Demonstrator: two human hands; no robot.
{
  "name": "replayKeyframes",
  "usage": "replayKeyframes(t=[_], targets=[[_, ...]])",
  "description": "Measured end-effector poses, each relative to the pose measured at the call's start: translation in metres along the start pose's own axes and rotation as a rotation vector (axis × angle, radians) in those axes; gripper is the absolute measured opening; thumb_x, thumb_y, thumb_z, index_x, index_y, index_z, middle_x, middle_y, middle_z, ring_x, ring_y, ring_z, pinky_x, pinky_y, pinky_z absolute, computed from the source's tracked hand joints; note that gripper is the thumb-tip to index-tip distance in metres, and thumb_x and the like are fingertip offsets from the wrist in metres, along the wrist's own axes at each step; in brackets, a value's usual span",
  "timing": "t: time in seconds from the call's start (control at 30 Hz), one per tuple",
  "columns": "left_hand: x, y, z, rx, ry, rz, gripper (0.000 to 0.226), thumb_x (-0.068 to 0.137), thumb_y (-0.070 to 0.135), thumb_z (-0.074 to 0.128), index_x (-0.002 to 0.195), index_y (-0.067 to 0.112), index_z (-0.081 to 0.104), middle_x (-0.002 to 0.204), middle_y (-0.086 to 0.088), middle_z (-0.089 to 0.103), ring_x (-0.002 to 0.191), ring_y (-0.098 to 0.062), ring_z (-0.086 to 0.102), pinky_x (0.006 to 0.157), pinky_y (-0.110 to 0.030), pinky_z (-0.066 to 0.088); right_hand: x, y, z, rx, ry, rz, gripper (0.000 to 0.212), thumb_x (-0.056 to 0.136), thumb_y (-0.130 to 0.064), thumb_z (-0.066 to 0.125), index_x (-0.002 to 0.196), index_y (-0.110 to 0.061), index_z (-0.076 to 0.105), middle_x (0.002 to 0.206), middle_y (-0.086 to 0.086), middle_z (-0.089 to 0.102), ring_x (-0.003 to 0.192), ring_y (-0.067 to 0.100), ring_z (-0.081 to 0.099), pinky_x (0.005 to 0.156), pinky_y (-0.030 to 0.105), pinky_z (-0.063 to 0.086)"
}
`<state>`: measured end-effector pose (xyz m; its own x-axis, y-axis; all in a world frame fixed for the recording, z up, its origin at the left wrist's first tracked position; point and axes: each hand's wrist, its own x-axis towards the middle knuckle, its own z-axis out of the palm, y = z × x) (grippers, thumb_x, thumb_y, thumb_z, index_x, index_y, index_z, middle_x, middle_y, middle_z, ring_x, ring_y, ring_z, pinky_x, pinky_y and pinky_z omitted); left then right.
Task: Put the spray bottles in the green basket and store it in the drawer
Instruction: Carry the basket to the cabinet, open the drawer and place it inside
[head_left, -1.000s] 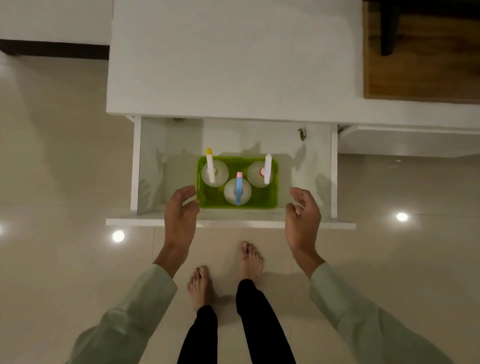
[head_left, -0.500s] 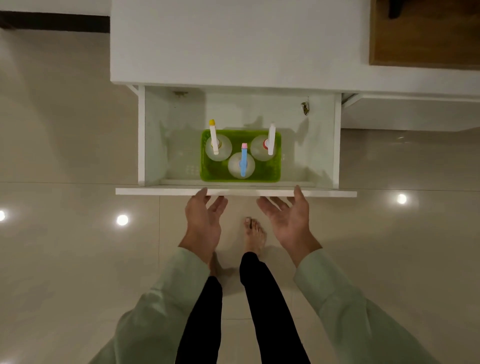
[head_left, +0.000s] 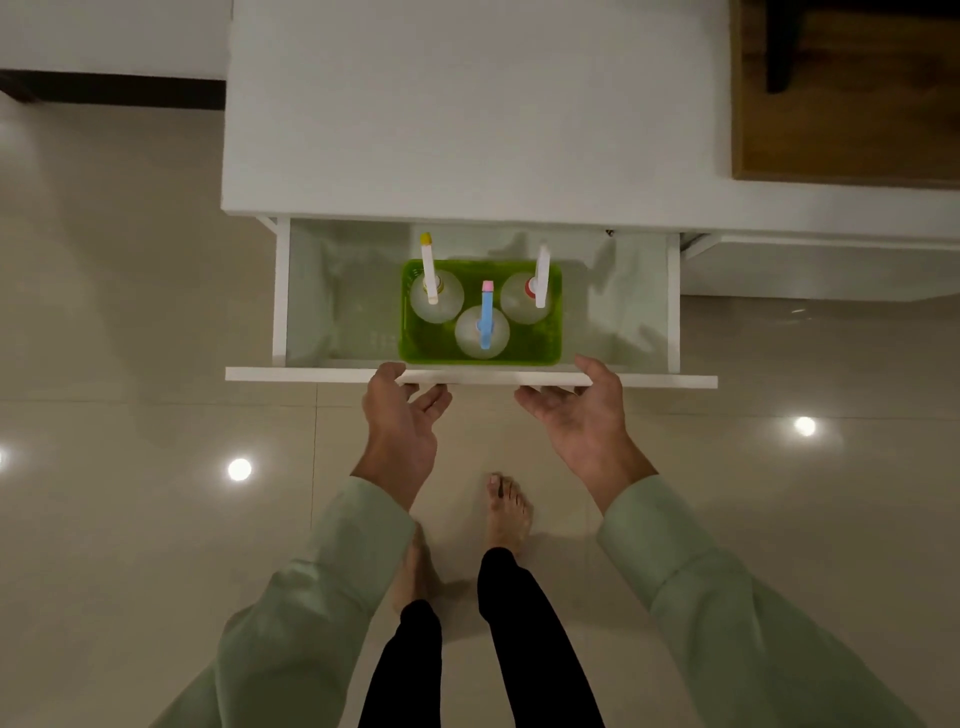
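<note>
Both hands (head_left: 574, 410) on drawer front (head_left: 311, 374) (basket (head_left: 555, 312) inside)

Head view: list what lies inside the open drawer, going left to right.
Drawer's left wall → yellow-tipped spray bottle → blue-nozzle spray bottle → white-nozzle spray bottle with red collar → drawer's right wall. All three bottles stand in the green basket.

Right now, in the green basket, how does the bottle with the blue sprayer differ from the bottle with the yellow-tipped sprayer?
The blue-sprayer bottle stands at the basket's front edge, near the hands; the yellow-tipped bottle stands at the back left. The first has a blue head with a pink tip, the second a white head with a yellow tip. Both are clear, round and upright in the green basket.
</note>
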<state>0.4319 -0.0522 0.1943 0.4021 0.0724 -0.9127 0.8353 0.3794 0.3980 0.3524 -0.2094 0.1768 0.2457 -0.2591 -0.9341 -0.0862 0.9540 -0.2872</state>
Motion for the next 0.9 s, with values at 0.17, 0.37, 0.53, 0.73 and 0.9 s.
replayKeyframes(t=[0.17,0.37,0.53,0.73,0.9], targets=[[0.013,0.02,0.023,-0.01,-0.066,0.034,0.027,0.095,0.015,0.044,0.12,0.004,0.042,0.12,-0.017,0.044,0.11,-0.044,0.061,0.104,-0.052,0.047,0.017,-0.019,0.026,-0.03,-0.045,-0.015,0.031,0.092,-0.015,0.06,0.119,-0.007,0.046,0.141,0.027,0.044,0.097,0.038,0.064,0.102,0.059,0.048],[0.031,0.044,0.06,-0.028,-0.094,0.058,0.049,0.096,0.02,0.044,0.14,0.001,0.035,0.137,-0.02,0.047,0.114,-0.044,0.061,0.104,-0.052,0.047,0.035,-0.045,0.06,-0.038,-0.09,-0.038,0.03,0.095,-0.014,0.057,0.122,-0.008,0.043,0.138,0.026,0.043,0.101,0.039,0.062,0.102,0.058,0.048],[0.046,0.064,0.086,-0.065,-0.134,0.041,0.056,0.099,0.03,0.039,0.149,0.009,0.026,0.137,-0.017,0.047,0.117,-0.045,0.059,0.108,-0.053,0.043,0.047,-0.062,0.082,-0.016,-0.129,-0.064,0.056,0.098,-0.019,0.054,0.145,-0.009,0.027,0.141,0.027,0.041,0.117,0.045,0.056,0.104,0.058,0.045],[0.065,0.083,0.11,-0.117,-0.179,0.032,0.074,0.099,0.054,0.033,0.156,0.01,0.016,0.151,-0.019,0.038,0.12,-0.046,0.056,0.111,-0.055,0.038,0.058,-0.079,0.106,0.026,-0.16,-0.09,0.052,0.097,-0.022,0.052,0.143,-0.009,0.03,0.132,0.026,0.044,0.117,0.045,0.056,0.103,0.057,0.047],[0.075,0.096,0.125,-0.148,-0.199,0.009,0.087,0.093,0.069,0.032,0.153,0.007,0.022,0.149,-0.021,0.041,0.122,-0.05,0.054,0.109,-0.055,0.04,0.064,-0.089,0.121,0.053,-0.189,-0.094,0.033,0.093,-0.019,0.054,0.12,-0.011,0.036,0.124,0.025,0.044,0.099,0.041,0.059,0.103,0.058,0.046]])
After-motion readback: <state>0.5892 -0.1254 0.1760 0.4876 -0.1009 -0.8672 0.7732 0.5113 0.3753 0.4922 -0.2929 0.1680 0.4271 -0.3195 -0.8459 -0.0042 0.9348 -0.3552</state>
